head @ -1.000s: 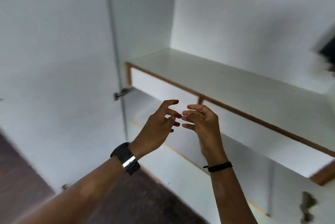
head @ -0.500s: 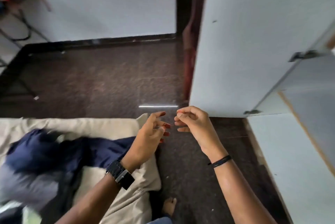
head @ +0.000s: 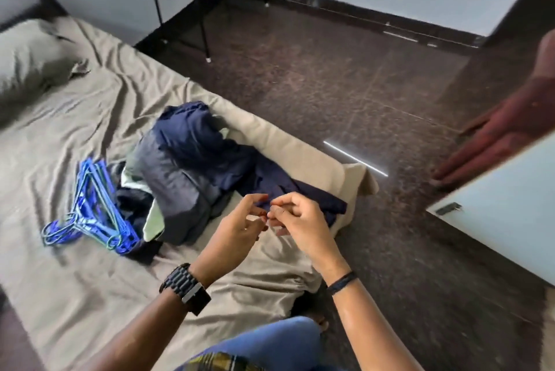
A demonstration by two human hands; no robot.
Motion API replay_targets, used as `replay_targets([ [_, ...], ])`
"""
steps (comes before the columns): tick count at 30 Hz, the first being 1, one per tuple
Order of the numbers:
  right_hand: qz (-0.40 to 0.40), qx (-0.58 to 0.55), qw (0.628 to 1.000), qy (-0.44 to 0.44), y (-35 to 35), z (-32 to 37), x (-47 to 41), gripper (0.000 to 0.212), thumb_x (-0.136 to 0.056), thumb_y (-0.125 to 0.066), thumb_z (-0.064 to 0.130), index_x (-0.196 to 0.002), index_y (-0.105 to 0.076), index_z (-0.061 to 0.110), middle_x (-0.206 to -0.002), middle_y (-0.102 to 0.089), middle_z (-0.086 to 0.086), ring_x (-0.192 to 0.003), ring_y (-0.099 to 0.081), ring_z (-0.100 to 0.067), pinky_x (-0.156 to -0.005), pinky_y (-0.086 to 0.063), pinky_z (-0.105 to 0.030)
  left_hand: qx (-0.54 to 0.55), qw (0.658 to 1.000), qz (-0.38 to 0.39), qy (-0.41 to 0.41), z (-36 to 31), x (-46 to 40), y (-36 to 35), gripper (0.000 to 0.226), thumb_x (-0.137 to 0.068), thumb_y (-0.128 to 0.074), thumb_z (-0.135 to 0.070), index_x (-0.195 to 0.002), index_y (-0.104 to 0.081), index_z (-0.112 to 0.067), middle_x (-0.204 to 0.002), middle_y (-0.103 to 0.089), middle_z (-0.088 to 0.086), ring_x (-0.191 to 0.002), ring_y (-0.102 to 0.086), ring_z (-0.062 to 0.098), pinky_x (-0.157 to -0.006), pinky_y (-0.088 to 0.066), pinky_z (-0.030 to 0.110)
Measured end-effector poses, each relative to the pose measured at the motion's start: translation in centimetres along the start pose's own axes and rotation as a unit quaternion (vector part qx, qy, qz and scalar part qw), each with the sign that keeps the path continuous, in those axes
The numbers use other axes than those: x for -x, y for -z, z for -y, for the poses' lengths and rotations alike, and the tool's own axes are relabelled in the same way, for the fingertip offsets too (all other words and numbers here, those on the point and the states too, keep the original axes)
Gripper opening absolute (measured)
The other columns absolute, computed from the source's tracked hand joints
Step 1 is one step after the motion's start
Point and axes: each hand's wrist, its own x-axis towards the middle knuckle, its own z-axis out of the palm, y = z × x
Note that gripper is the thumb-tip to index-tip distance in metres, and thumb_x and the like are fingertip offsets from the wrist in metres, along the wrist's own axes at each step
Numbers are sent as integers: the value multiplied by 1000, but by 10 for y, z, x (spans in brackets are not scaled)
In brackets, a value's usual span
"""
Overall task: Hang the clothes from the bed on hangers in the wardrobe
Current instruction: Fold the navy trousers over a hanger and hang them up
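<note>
Navy clothes (head: 198, 166) lie heaped beside blue hangers (head: 90, 205).

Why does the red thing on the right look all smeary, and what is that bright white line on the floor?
Head view: the reddish cloth at the right edge is streaked by motion blur, so I cannot tell what it is; the white line is glare off the shiny dark floor; the blue hangers are slightly smeared too; the wide lens bends the wall base.
</note>
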Motion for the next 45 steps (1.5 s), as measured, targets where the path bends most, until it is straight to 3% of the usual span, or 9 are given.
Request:
replay_targets([
  [5,10,-8,1000,4,-32,-58,-33,5,-92,-60,11,-93,-65,13,-84,-72,-11,-75,-70,-15,-59,-53,-24,-25,1000,-6,8,55,-20,4,34,-95,-50,-8,-124,-49,-27,-102,-63,-4,-87,-63,22,-76,-50,32],
  [10,-23,-31,999,16,-50,-109,-67,8,-93,-59,9,-90,-66,13,-81,-73,-7,-73,-70,-17,-61,-55,-26,-58,998,-32,-11,115,-60,11,36,-95,-51,-13,-128,-46,-28,-105,-62,-5,-89,-63,19,-79,-51,34],
  [16,-43,-19,998,48,-83,-153,-124,10,-92,-60,8,-85,-65,13,-71,-69,-2,-69,-68,-14,-60,-56,-29,-93,993,-55,-46,180,-103,40,40,-94,-52,-11,-129,-43,-29,-110,-58,-6,-90,-60,8,-76,-49,17],
  [25,-47,126,988,81,-188,-164,-228,9,-91,-62,12,-94,-65,20,-77,-65,1,-77,-67,-22,-66,-58,-32,-279,943,-137,-116,269,-191,156,55,-92,-55,-16,-144,-34,-15,-141,-37,5,-128,-39,25,-107,-24,25],
  [29,-49,207,973,91,-225,-152,-259,12,-90,-64,20,-102,-64,22,-86,-66,4,-79,-63,-14,-80,-55,-32,-253,953,-144,-80,283,-226,196,61,-95,-51,-25,-149,-22,-19,-153,-16,11,-138,-24,35,-114,-20,38],
  [35,-92,339,919,181,-264,-113,-311,36,-91,-62,18,-127,-55,18,-126,-47,-3,-111,-54,-20,-96,-40,-25,-259,953,-127,-90,305,-264,230,62,-96,-47,-19,-151,-19,-14,-158,0,18,-143,-17,36,-115,-13,34],
  [39,-131,478,847,193,-290,-104,-340,68,-92,-60,27,-150,-24,23,-135,-35,-10,-114,-53,-29,-94,-44,-34,-204,962,-123,-137,320,-263,234,60,-96,-45,-8,-150,-19,-11,-159,-6,8,-147,-5,21,-115,-9,24],
  [42,-166,605,757,182,-297,-106,-347,58,-98,-44,15,-150,-20,16,-135,-41,-15,-103,-60,-32,-77,-48,-36,-103,976,-129,-141,326,-265,242,53,-94,-49,-5,-145,-35,-12,-155,-22,2,-145,-17,17,-115,-20,26],
  [45,-164,608,750,203,-292,-106,-339,40,-95,-41,12,-135,-41,11,-123,-50,-14,-101,-60,-35,-69,-43,-37,71,979,-158,-106,326,-264,245,37,-93,-53,-5,-127,-54,-18,-142,-45,1,-129,-44,16,-107,-37,30],
])
